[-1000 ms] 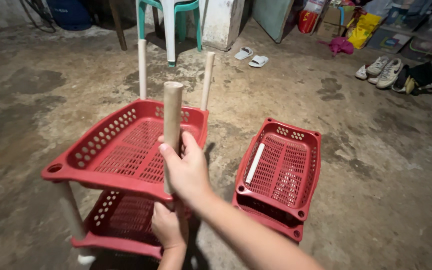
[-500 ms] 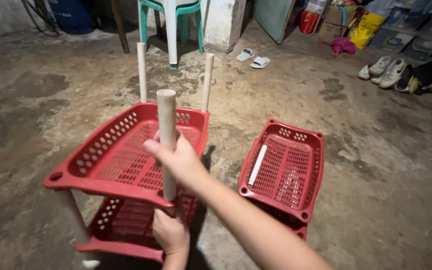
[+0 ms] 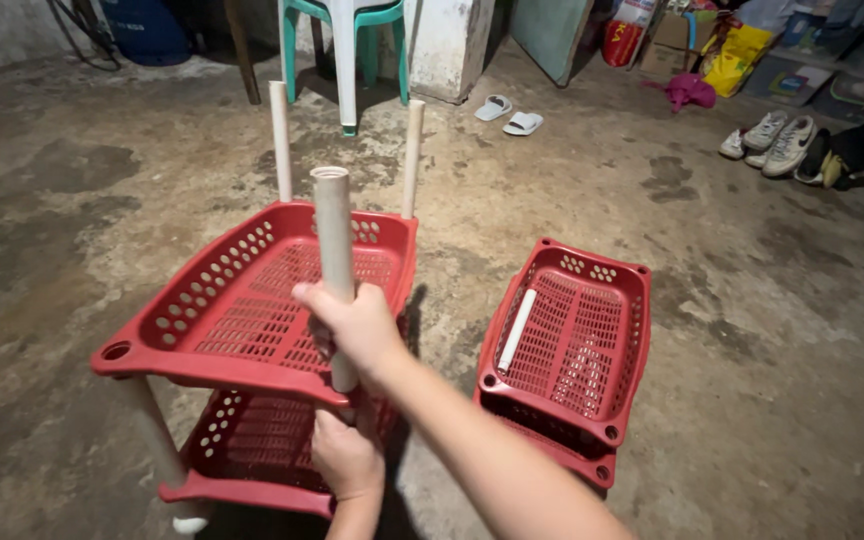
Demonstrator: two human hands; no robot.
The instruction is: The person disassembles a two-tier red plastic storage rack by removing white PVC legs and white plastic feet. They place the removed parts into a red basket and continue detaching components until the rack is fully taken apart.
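Right hand: my right hand (image 3: 352,325) is wrapped tight around the cream tube (image 3: 334,270), at the near right corner of the top red tray (image 3: 202,320).
Left hand: my left hand (image 3: 345,455) is lower down, closed around the post under that corner, just above the bottom tray (image 3: 242,470).
Tube: it stands nearly straight up, with its open end on top.
Other posts: two back posts (image 3: 280,140) stand up from the far corners.
Edges: the tray's near left corner hole (image 3: 115,351) is open, with a leg below it.
Open room: bare floor (image 3: 752,330) lies to the right and far side.
Beside: stacked red trays (image 3: 567,350) sit near on my right, with a white tube (image 3: 516,329) lying inside.
Hard to see: my hand hides where the tube meets the corner. My left fingers are hidden too.
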